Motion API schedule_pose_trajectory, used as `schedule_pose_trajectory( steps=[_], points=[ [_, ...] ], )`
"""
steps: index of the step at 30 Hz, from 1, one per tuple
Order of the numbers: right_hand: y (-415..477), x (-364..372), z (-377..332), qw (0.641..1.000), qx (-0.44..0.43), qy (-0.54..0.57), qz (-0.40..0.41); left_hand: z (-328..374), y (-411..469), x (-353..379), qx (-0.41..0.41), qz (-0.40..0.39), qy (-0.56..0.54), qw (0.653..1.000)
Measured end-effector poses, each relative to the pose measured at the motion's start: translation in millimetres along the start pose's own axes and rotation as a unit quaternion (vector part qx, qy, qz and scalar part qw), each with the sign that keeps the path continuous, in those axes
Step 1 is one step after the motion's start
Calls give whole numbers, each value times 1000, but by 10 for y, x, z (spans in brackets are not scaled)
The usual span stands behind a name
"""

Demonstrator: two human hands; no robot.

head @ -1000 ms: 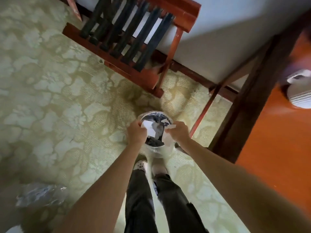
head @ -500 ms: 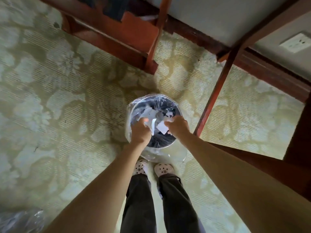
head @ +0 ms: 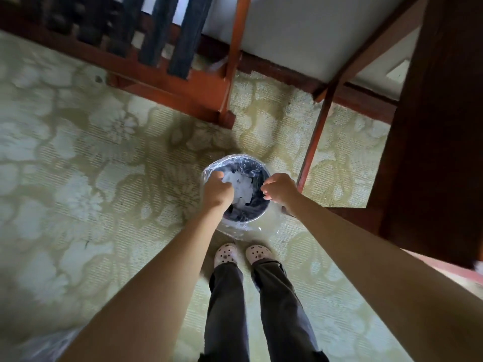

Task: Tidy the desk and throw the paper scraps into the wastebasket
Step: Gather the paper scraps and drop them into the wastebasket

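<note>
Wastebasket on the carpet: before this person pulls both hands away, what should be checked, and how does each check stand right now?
1. White paper scraps lie inside the round, clear-plastic-lined wastebasket: ok.
2. Left hand emptied: cannot tell; it curls over white paper.
3. Right hand emptied: ok; no paper shows in it.
4. Pale green floral carpet around the basket free of scraps: ok, none visible.
5. Wastebasket upright: ok.
</note>
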State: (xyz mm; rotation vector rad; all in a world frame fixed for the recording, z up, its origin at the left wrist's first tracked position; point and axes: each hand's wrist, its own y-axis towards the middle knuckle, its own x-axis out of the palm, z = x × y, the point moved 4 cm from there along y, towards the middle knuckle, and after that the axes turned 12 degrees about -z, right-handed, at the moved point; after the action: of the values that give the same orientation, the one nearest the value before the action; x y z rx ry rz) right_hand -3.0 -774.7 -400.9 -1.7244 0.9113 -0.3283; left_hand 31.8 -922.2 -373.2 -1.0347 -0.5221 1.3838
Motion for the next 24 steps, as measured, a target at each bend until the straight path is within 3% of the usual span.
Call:
schedule_pose_trajectory(
  steps=[5, 11, 16, 24],
  points=[
    [-1422, -539, -479, 990, -104, 52, 84, 908, -1056, -220, 85, 12, -31, 996],
    [-3311, -1335, -471, 926, -251, 122, 254, 1989, -2526, -9, 245, -8, -19, 969],
    [-4425, -1996, 146, 887, -280, 95, 355, 2540, -3590, 715, 340, -42, -22, 939],
    [-5654, -3002, 2029, 825, -261, 122, 486, 3062, -4963, 2845, 470, -126, 115, 866]
  ],
)
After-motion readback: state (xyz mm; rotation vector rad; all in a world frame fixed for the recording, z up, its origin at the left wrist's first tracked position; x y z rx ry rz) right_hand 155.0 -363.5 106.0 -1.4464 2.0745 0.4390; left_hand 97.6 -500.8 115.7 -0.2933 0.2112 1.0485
